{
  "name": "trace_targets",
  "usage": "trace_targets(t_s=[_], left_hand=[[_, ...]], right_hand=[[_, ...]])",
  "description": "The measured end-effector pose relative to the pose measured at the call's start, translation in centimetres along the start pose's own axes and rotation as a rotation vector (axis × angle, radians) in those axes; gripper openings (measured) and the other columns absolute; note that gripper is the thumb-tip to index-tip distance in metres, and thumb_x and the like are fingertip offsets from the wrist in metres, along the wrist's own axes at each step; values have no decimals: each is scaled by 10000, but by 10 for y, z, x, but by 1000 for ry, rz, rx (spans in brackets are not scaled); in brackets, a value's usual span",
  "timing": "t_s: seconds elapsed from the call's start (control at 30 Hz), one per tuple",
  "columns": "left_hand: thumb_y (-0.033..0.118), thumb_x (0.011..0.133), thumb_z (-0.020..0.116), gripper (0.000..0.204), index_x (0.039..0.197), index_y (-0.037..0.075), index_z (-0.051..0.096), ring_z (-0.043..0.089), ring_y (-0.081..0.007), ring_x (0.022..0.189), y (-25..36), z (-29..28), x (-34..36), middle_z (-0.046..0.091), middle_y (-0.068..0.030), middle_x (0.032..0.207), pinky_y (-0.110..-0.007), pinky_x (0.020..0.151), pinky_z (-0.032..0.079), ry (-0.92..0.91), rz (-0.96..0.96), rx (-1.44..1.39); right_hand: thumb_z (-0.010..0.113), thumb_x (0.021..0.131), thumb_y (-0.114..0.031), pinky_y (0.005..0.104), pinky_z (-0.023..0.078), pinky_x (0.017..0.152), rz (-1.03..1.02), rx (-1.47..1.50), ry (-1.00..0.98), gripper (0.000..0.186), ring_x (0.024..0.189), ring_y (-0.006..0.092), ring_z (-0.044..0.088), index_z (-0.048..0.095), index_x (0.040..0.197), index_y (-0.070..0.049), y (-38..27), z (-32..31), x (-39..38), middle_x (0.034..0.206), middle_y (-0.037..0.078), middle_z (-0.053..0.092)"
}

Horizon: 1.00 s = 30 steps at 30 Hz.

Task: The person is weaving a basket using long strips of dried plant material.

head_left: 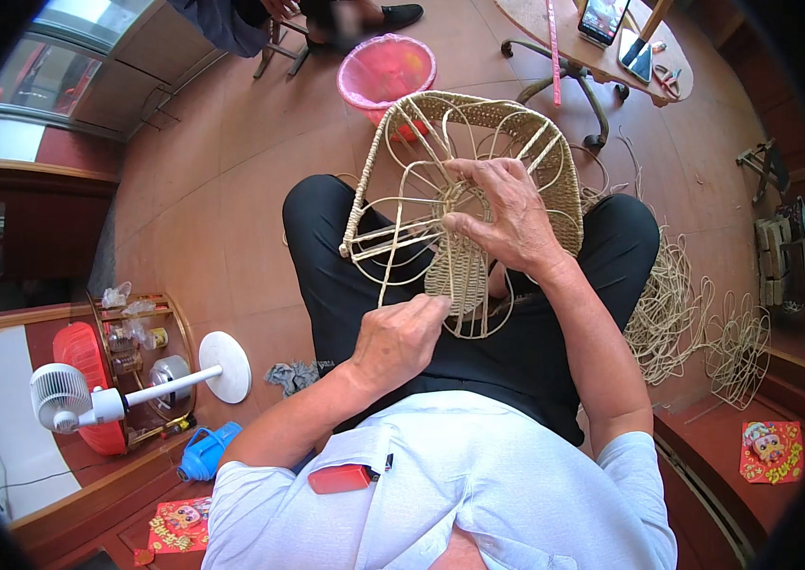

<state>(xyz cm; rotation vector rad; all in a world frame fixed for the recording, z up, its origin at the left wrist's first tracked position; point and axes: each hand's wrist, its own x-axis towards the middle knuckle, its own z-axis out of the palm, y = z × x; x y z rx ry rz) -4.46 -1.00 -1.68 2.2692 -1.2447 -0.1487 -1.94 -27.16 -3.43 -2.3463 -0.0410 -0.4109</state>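
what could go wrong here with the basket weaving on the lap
1. The half-woven straw-coloured basket on a wire frame rests only on the person's black-trousered lap; it could tip or slide, since only the right hand steadies it at the woven centre.
2. The left hand pinches the weave at its lower edge; bare frame wires close by might poke the fingers.
3. The loose pale cord pile on the floor beside the right leg could tangle.

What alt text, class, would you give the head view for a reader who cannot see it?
A seated person weaves a pale wire-framed basket on their lap, right hand gripping its centre, left hand pinching the woven strip's edge. A pink bin stands beyond on the floor.
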Motion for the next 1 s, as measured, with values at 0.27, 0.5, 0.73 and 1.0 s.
trace_targets(t_s=[0.27, 0.5, 0.73, 1.0], left_hand=[[53, 1016, 722, 136, 1146, 68, 759, 793, -372, 881, -29, -53, 10, 791, -154, 1010, -454, 753, 628, 124, -202, 123], [88, 1015, 662, 40, 1017, 78, 701, 749, -359, 808, -46, -75, 20, 728, -148, 890, -475, 705, 596, 227, -171, 308], [106, 937, 674, 175, 1098, 39, 697, 693, -288, 982, -51, -33, 12, 653, -115, 1001, -418, 823, 572, 227, 57, 504], [180, 963, 664, 247, 1170, 51, 704, 669, -247, 1046, -31, -32, 23, 674, -89, 1059, -411, 916, 500, 9, -82, 805]], right_hand=[[912, 861, -356, 509, 494, 1164, 13, -69, 0, 683, 1295, 347, 599, 696, 1487, -190, -2, 12, 7, 1297, 74, 730], [933, 804, -308, 537, 493, 1153, -69, -61, 72, 725, 1293, 395, 602, 694, 1476, -177, -13, 10, 17, 1303, 112, 724], [974, 762, -344, 523, 493, 1107, 27, -58, -19, 752, 1231, 346, 615, 705, 1447, -190, -10, 8, -2, 1224, 85, 717], [992, 732, -255, 507, 501, 1126, -6, -52, 33, 774, 1202, 357, 617, 708, 1445, -152, -13, 8, 8, 1197, 101, 727]])
